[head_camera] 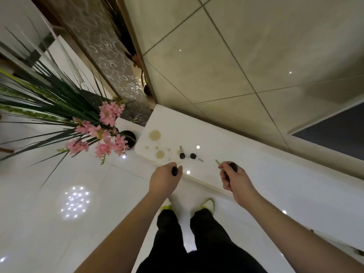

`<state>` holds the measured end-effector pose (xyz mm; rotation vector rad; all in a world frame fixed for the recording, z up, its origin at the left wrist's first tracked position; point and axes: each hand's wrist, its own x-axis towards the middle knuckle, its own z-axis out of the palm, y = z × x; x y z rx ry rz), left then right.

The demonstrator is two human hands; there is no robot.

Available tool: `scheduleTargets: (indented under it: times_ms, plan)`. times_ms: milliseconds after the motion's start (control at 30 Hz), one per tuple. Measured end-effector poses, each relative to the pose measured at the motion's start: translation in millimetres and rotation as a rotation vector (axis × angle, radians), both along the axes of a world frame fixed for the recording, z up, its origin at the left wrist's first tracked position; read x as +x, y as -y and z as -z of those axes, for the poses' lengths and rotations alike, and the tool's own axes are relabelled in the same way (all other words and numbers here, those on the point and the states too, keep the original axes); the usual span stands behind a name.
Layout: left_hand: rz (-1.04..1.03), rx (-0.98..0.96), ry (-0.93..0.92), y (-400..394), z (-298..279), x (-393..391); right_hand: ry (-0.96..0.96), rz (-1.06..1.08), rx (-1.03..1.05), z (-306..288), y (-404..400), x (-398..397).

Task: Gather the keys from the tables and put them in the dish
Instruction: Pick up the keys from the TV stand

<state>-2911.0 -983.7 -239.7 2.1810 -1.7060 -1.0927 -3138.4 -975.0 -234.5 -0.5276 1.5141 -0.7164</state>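
Note:
Two black-headed keys lie side by side on a white glossy table (246, 154): the left key (182, 154) points its blade away from me, the right key (194, 156) points its blade to the right. My left hand (164, 181) hovers at the table's near edge, closed around a black key head (174, 171). My right hand (234, 180) is over the table to the right, gripping a black-headed key (232, 166) whose blade (217, 162) sticks out to the left. No dish is in view.
A dark vase (129, 137) with long green leaves and pink flowers (102, 134) stands on the floor left of the table. Beige flower patterns (155, 134) mark the table's left end. A tiled wall rises behind. My legs and shoes (206, 203) stand on shiny white floor.

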Motion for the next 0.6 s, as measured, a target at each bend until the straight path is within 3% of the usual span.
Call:
scheduleTargets:
  times_ms: [167,367,600]
  plan:
    - [0.134,-0.022,0.022,33.8,62.9,12.9,-0.093,-0.005,-0.008,35.4,26.2,24.5]
    - [0.296,0.089,-0.062,60.8,150.9,21.0,-0.115,0.147,-0.013,103.8,42.9,47.4]
    - [0.336,0.167,-0.019,77.5,228.7,8.5,-0.155,0.126,-0.064,177.7,43.2,51.0]
